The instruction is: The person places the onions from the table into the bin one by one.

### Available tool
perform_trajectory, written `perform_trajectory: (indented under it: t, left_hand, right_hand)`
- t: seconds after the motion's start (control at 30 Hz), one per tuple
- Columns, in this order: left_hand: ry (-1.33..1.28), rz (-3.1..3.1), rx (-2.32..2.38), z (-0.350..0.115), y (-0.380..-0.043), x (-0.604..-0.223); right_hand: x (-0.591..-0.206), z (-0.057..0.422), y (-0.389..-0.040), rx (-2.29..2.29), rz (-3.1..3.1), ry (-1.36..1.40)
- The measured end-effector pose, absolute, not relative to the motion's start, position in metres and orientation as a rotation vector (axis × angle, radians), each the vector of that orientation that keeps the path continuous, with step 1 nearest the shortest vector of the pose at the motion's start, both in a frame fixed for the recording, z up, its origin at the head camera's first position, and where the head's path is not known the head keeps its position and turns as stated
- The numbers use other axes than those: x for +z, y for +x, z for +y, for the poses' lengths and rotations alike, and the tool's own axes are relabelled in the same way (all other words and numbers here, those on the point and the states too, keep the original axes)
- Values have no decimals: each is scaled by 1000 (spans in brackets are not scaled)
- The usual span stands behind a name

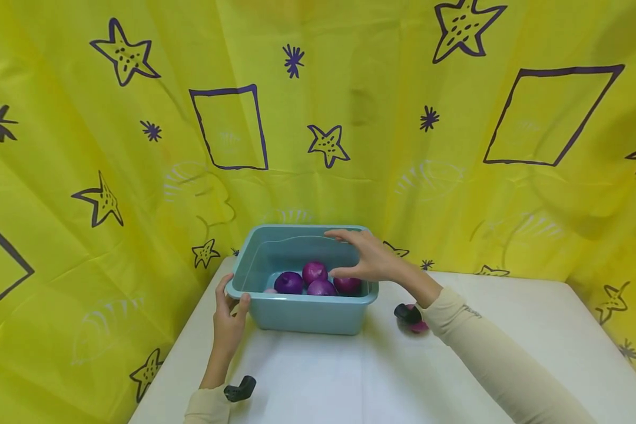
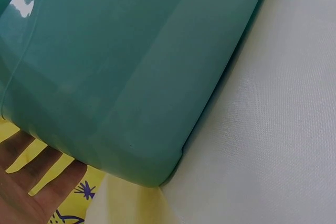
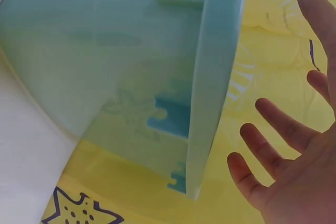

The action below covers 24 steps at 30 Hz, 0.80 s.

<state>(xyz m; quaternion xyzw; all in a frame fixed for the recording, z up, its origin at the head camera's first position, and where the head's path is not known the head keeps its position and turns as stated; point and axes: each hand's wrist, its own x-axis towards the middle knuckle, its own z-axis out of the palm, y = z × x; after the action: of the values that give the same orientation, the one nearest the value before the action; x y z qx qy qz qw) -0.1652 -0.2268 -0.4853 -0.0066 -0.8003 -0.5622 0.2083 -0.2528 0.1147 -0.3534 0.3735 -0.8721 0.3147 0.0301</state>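
A pale blue-green plastic basin (image 1: 307, 312) stands on the white table. Inside it lie several round, glossy purple things that look like red onions (image 1: 315, 273), with a paler pink bit at the front left. My left hand (image 1: 229, 321) holds the basin's front left corner, thumb against the front rim and fingers along the side; those fingers (image 2: 59, 184) show beside the wall in the left wrist view. Over the basin's right side is my right hand (image 1: 368, 256), fingers spread and thumb apart, with nothing in its grasp. The right wrist view shows this hand (image 3: 294, 177) beyond the rim.
Right of the basin, a pink-purple thing (image 1: 420, 327) lies on the table, partly covered by the right wrist's black camera (image 1: 407, 314). Another black camera (image 1: 240, 389) sits on the left wrist. A yellow curtain (image 1: 371, 171) with drawn stars hangs right behind the basin.
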Motion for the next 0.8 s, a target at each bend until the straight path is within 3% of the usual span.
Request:
perform_trajectory:
  t: [0.43,0.8]
  left_hand:
    - [-21,-2233,-1563,-226,-168,-488]
    - [2,-2243,-1554,-226,-165,-486]
  right_hand:
    - [-359,150,-257,1117,-2592,1145]
    - [-371,202,-250,1069,-2652,964]
